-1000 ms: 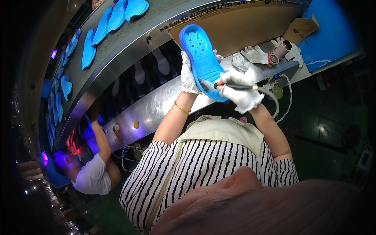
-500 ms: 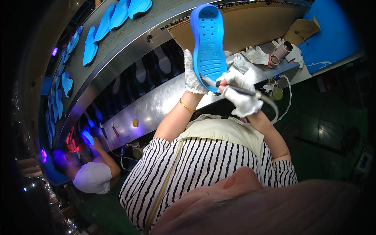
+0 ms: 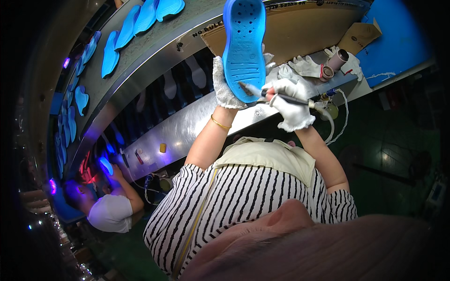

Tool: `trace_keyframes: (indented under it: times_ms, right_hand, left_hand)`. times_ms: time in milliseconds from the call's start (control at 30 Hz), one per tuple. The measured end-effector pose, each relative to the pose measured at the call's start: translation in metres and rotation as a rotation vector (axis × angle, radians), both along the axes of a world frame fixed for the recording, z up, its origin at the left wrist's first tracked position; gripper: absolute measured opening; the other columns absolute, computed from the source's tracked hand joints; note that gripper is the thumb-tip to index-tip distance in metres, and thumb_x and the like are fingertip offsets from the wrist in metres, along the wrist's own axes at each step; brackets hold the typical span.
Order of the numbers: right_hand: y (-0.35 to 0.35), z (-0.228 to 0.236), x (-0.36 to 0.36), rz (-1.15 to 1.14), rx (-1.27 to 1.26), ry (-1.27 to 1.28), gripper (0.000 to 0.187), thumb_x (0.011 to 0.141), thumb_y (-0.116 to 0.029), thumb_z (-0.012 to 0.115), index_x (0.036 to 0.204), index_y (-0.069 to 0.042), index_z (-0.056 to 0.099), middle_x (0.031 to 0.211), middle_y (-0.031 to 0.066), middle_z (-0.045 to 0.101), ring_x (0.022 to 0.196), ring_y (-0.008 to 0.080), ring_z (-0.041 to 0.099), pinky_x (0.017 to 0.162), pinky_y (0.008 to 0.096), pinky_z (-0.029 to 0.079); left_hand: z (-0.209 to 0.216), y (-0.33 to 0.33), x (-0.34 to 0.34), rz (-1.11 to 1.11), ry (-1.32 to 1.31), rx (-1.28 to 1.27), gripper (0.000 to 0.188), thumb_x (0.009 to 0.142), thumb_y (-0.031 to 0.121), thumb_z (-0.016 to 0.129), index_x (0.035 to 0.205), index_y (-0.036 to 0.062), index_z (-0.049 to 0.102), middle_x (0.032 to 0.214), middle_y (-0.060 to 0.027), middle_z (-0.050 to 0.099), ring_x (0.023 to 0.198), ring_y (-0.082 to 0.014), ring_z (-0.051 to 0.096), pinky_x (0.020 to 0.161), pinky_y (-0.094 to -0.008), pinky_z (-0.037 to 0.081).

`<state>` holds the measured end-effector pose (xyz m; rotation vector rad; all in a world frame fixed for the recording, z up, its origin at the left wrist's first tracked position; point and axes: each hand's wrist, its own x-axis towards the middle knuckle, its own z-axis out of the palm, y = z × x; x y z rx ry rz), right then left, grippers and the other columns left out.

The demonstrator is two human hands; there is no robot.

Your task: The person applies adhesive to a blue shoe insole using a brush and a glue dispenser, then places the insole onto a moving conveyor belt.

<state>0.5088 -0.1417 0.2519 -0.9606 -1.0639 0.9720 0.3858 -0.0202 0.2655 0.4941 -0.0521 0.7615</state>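
Observation:
A blue shoe sole (image 3: pixel 245 51) with small holes near its far end and ridges near its heel is held up in front of me. My left hand (image 3: pixel 224 86), in a white glove, grips it by the heel end, thumb along the left edge and fingers partly hidden behind it. In my right hand (image 3: pixel 293 107), gloved with fingertips bare, is a brush (image 3: pixel 294 100) with a dark handle, closed between the fingers. Its bristles lie over the heel area, apparently touching it. A pale hose (image 3: pixel 323 112) runs from the handle's back end.
At left, a curved conveyor (image 3: pixel 140 49) carries several blue soles (image 3: pixel 111 54). A cardboard box (image 3: pixel 300 35) stands behind my hands. White gloves (image 3: pixel 307 66) and a tumbler (image 3: pixel 338 59) lie to the right. A co-worker (image 3: pixel 112 213) works at far left beyond a yellow block (image 3: pixel 162 148).
The sole and my left hand have shifted slightly up and left. The brush tip has moved from the heel's edge onto its inner surface. Soles on the conveyor have shifted slightly right.

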Motion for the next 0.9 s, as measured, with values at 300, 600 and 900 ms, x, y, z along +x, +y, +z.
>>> trace_keyframes:
  times_ms: [300,600,900]
  right_hand:
    - [0.0,0.01,0.007,0.091,0.021,-0.045,0.011,0.078,0.004,0.059,0.087,-0.001,0.059,0.091,0.0082,0.063,0.073,0.0081,0.059,0.068,0.0234,0.05]
    - [-0.022,0.016,0.008,0.263,-0.032,-0.111,0.014,0.077,0.003,0.061,0.089,-0.002,0.056,0.086,0.0068,0.061,0.077,0.0103,0.059,0.071,0.026,0.049]
    - [-0.002,0.036,0.003,0.022,0.372,-0.552,0.018,0.068,0.004,0.063,0.084,-0.002,0.058,0.087,0.0102,0.061,0.079,0.0193,0.061,0.073,0.0301,0.049]
  left_hand:
    - [0.005,0.011,-0.005,-0.099,-0.014,0.035,0.086,0.084,0.064,0.044,0.144,0.0053,0.027,0.143,-0.022,0.034,0.128,-0.0418,0.038,0.109,-0.0541,0.029]
    - [0.024,0.016,-0.012,-0.192,0.074,0.057,0.079,0.089,0.058,0.041,0.142,0.0006,0.029,0.14,-0.0263,0.036,0.123,-0.038,0.046,0.1,-0.0479,0.043]
    - [0.005,0.034,-0.005,-0.104,0.247,-0.045,0.057,0.094,0.046,0.046,0.12,-0.004,0.053,0.112,-0.0225,0.061,0.095,-0.0314,0.064,0.084,-0.0418,0.054]
